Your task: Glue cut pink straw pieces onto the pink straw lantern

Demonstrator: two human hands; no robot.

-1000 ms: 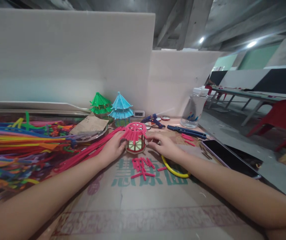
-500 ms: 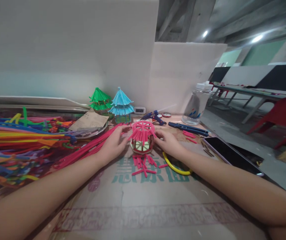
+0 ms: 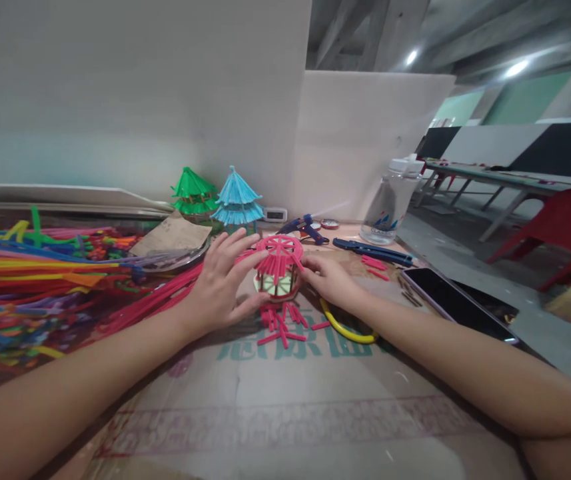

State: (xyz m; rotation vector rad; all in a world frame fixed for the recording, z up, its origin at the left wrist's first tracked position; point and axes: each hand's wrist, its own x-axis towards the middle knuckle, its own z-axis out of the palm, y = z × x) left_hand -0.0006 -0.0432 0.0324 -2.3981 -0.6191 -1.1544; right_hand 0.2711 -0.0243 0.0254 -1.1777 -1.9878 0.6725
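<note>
A small model pavilion (image 3: 276,283) with a pink pipe-cleaner roof ring (image 3: 292,248) and thin posts on a pale base stands upright on the cardboard. My left hand (image 3: 222,283) is beside its left side, fingers spread and stretched out, thumb close to the base. On the other side, my right hand (image 3: 328,280) has its fingers closed at the pavilion's right edge, the fingertips partly hidden. Short pink pipe-cleaner pieces (image 3: 285,327) lie just in front of the model. A yellow curved tube (image 3: 348,331) rests below my right hand.
Bundles of coloured pipe cleaners (image 3: 50,280) fill the left. Behind stand a green model pavilion (image 3: 192,190), a blue one (image 3: 236,197) and a glue gun (image 3: 305,228). To the right are a utility knife (image 3: 375,252), a water bottle (image 3: 388,207) and a phone (image 3: 455,303).
My left hand has come off the pavilion's left side and spread its fingers, lifting a little toward me. My right hand stays at the right edge. The view has shifted slightly.
</note>
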